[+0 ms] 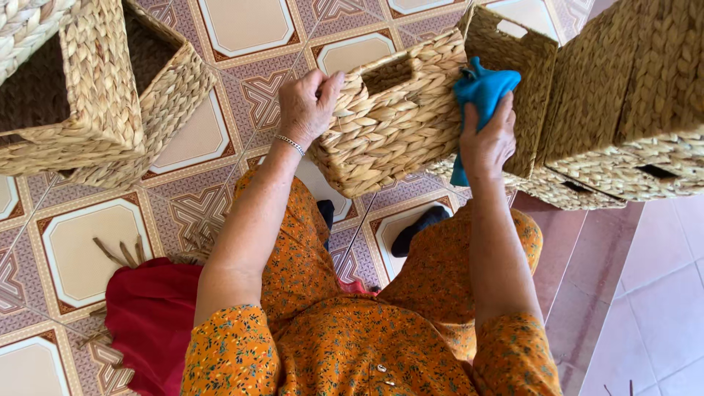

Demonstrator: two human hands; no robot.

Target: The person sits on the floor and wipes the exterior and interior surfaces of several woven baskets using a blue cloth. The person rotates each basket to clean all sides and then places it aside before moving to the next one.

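Note:
A square woven straw basket (396, 117) is lifted in front of me over the patterned tile floor. My left hand (306, 103) grips its left upper rim, thumb over the edge. My right hand (486, 143) presses a bright blue cloth (480, 92) against the basket's right side. A bracelet sits on my left wrist. I wear an orange flowered dress, with dark footwear showing below the basket.
Two nested woven baskets (95, 110) stand at the upper left. A stack of several more baskets (623, 95) fills the upper right. A red cloth (150, 315) with dry straw bits lies at my left. A reddish step (579, 293) borders pale tiles at right.

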